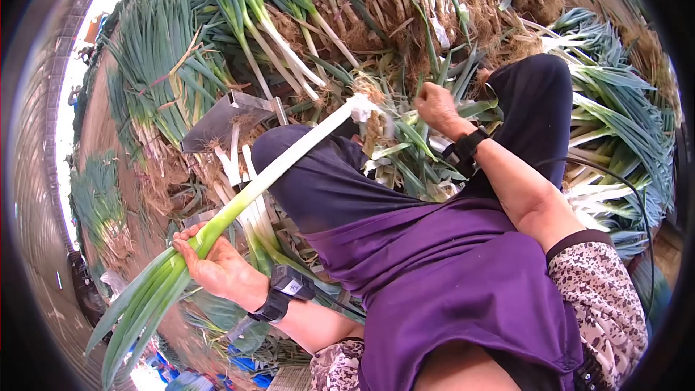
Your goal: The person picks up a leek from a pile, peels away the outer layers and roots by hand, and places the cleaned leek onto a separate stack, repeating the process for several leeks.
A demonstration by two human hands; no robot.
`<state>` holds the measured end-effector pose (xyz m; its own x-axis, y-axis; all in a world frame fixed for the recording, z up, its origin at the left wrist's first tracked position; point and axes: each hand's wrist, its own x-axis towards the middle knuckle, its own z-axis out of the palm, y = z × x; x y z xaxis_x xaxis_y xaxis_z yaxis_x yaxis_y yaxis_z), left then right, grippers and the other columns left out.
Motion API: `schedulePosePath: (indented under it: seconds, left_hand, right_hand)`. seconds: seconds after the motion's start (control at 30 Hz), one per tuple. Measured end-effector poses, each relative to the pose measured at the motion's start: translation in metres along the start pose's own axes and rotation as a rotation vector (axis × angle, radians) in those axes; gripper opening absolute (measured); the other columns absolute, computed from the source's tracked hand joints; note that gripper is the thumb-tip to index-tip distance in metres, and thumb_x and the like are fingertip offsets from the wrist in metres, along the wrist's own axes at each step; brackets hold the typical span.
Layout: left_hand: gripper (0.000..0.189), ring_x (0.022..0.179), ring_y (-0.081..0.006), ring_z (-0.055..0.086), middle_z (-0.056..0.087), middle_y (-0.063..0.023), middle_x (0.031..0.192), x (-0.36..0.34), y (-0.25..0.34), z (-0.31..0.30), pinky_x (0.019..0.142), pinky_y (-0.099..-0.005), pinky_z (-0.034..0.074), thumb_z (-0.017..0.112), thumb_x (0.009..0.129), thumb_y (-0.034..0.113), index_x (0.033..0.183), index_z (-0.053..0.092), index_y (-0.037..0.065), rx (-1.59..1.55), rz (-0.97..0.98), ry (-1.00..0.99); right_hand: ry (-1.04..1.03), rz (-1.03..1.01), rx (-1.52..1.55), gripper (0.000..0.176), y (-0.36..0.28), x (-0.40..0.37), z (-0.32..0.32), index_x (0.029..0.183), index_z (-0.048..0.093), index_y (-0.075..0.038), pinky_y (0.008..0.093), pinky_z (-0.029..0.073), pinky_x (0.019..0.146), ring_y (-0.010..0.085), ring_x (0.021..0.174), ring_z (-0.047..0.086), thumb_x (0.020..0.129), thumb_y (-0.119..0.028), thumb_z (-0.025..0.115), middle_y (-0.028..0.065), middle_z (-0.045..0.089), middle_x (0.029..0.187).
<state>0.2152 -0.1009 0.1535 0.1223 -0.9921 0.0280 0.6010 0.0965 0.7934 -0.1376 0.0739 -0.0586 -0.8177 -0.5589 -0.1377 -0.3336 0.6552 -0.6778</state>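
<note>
A long green onion (289, 156) runs slantwise across my lap, its white root end up beside my knee and its green leaves hanging at the lower left. My left hand (224, 268) is wrapped around it where the white turns green. Brown roots (369, 88) show at its far end, with a brownish strip hanging just below. My right hand (438, 110) is closed, to the right of that root end and apart from it. Whatever its fingers hold, if anything, is hidden. Green leaf scraps (416, 148) lie between my legs beneath it.
Bundles of green onions with soil on their roots (405, 14) lie ahead, with more at the left (163, 65). Trimmed onions (615, 116) are heaped at the right. A metal box-like piece (228, 119) stands by my left knee. A black cable (615, 177) curves along my right side.
</note>
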Motion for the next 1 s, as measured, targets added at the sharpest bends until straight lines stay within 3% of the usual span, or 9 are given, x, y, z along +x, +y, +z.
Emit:
schedulePosePath:
  seconds: [0.07, 0.17, 0.27, 0.4, 0.47, 0.67, 0.73, 0.87, 1.0]
  left_hand:
    - [0.018, 0.084, -0.0167, 0.055, 0.056, -0.0049, 0.089, -0.002, -0.001, 0.002, 0.078, -0.0331, 0.049, 0.062, 0.087, 0.009, 0.100, 0.054, 0.000, -0.012, -0.004, 0.014]
    - [0.018, 0.084, -0.0165, 0.055, 0.056, -0.0049, 0.089, -0.004, -0.001, 0.005, 0.078, -0.0328, 0.049, 0.062, 0.087, 0.010, 0.100, 0.054, 0.000, -0.056, -0.025, 0.002]
    - [0.018, 0.082, -0.0157, 0.055, 0.056, -0.0043, 0.088, -0.008, -0.002, 0.010, 0.078, -0.0323, 0.049, 0.063, 0.087, 0.010, 0.099, 0.054, 0.001, 0.032, -0.004, -0.028]
    - [0.018, 0.081, -0.0173, 0.053, 0.054, -0.0049, 0.085, -0.010, -0.004, 0.013, 0.075, -0.0338, 0.049, 0.064, 0.086, 0.012, 0.095, 0.053, 0.001, 0.038, 0.002, -0.036]
    - [0.018, 0.080, -0.0145, 0.054, 0.054, -0.0031, 0.085, -0.012, -0.003, 0.015, 0.076, -0.0318, 0.048, 0.064, 0.087, 0.013, 0.097, 0.054, 0.002, 0.060, 0.029, -0.023]
    - [0.025, 0.071, -0.0134, 0.049, 0.048, -0.0018, 0.076, -0.001, 0.014, 0.005, 0.068, -0.0307, 0.045, 0.066, 0.086, 0.019, 0.096, 0.052, 0.001, 0.023, 0.060, -0.005]
    - [0.028, 0.068, -0.0132, 0.047, 0.046, -0.0015, 0.072, 0.008, 0.026, -0.008, 0.067, -0.0306, 0.044, 0.067, 0.085, 0.022, 0.096, 0.051, 0.002, -0.034, -0.024, -0.091]
    - [0.037, 0.064, -0.0122, 0.045, 0.046, -0.0009, 0.072, 0.003, 0.016, -0.001, 0.063, -0.0273, 0.040, 0.069, 0.083, 0.030, 0.096, 0.049, 0.001, -0.003, -0.008, -0.077]
    - [0.049, 0.062, -0.0120, 0.045, 0.047, -0.0013, 0.073, 0.004, 0.017, -0.003, 0.059, -0.0261, 0.038, 0.070, 0.079, 0.041, 0.094, 0.047, 0.001, -0.094, -0.006, -0.095]
  right_hand:
    - [-0.162, -0.060, 0.154, 0.038, -0.016, -0.010, 0.003, 0.108, 0.063, 0.000, 0.0359, 0.050, 0.085, 0.0322, 0.088, 0.065, 0.073, -0.014, 0.057, 0.0218, 0.064, 0.102]
    - [-0.506, 0.206, 0.647, 0.080, -0.057, -0.031, 0.004, 0.130, 0.041, 0.005, 0.0289, 0.051, 0.047, 0.0186, 0.075, 0.064, 0.071, -0.033, 0.078, 0.0196, 0.059, 0.107]
    - [-0.522, 0.192, 0.690, 0.055, -0.074, -0.028, 0.016, 0.110, 0.057, 0.001, 0.0280, 0.048, 0.046, 0.0163, 0.064, 0.062, 0.076, -0.039, 0.075, 0.0100, 0.064, 0.077]
    - [-0.348, 0.040, 0.787, 0.036, -0.065, -0.022, 0.034, 0.094, 0.063, -0.002, 0.0315, 0.048, 0.050, 0.0176, 0.060, 0.061, 0.080, -0.034, 0.071, 0.0056, 0.064, 0.067]
    - [-0.261, -0.419, 0.270, 0.024, -0.056, -0.022, 0.033, 0.087, 0.064, -0.003, 0.0342, 0.049, 0.056, 0.0179, 0.060, 0.061, 0.082, -0.027, 0.069, 0.0053, 0.067, 0.074]
    - [-0.076, -0.109, 0.811, 0.014, 0.032, 0.022, 0.037, 0.087, 0.067, -0.006, 0.0339, 0.048, 0.064, 0.0206, 0.067, 0.062, 0.074, 0.000, 0.064, 0.0189, 0.061, 0.072]
    - [-0.017, 0.013, 0.209, 0.022, 0.054, 0.031, 0.015, 0.093, 0.064, -0.001, 0.0296, 0.049, 0.066, 0.0137, 0.074, 0.060, 0.084, -0.020, 0.068, 0.0104, 0.064, 0.078]
    - [-0.207, 0.120, 0.047, 0.036, 0.045, 0.029, -0.002, 0.093, 0.064, 0.003, 0.0308, 0.049, 0.069, 0.0186, 0.074, 0.061, 0.083, -0.031, 0.069, 0.0126, 0.064, 0.079]
    - [-0.103, -0.109, 0.077, 0.078, 0.033, 0.019, -0.003, 0.078, 0.061, 0.012, 0.0432, 0.047, 0.075, 0.0394, 0.081, 0.061, 0.075, -0.066, 0.060, 0.0299, 0.061, 0.078]
